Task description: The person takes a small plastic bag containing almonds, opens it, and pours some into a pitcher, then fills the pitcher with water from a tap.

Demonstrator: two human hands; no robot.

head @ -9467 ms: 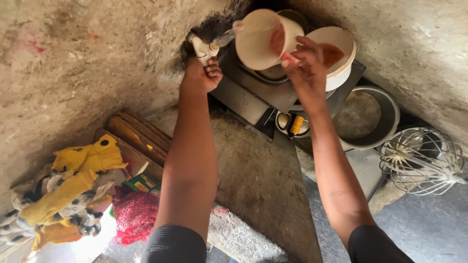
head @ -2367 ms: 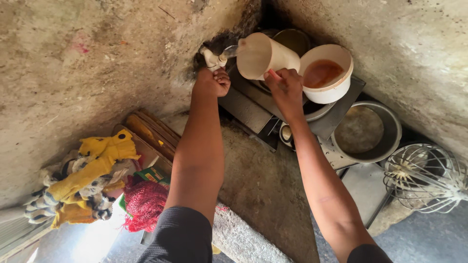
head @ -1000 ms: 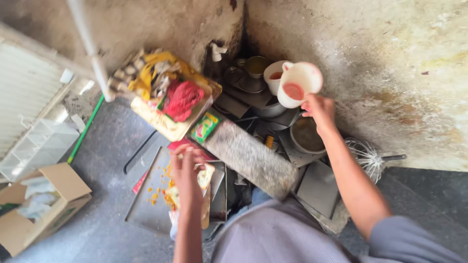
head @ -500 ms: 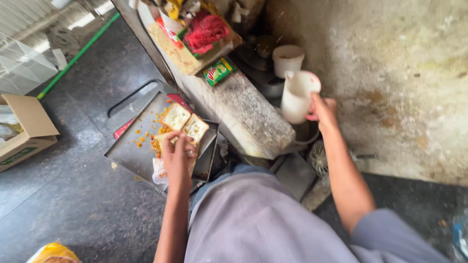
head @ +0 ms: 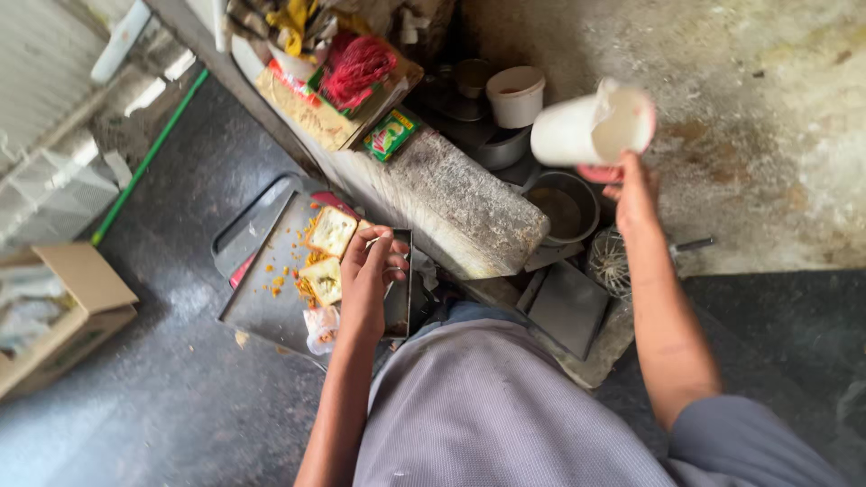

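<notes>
Right hand (head: 634,194) is gripping a white jug (head: 591,129) by its handle, fingers wrapped around it; the jug is tilting on its side above the metal bowl (head: 561,207) by the wall. Left hand (head: 368,281) is reaching to the right edge of the dark tray (head: 271,302), fingers curled beside two bread slices (head: 329,252); whether it is gripping anything, cannot tell. Judgement: the jug is best kept level while carried, spout away from the bread. Orange crumbs are lying scattered near the tray's middle. A white tub (head: 515,95) is standing behind, apart from the jug.
</notes>
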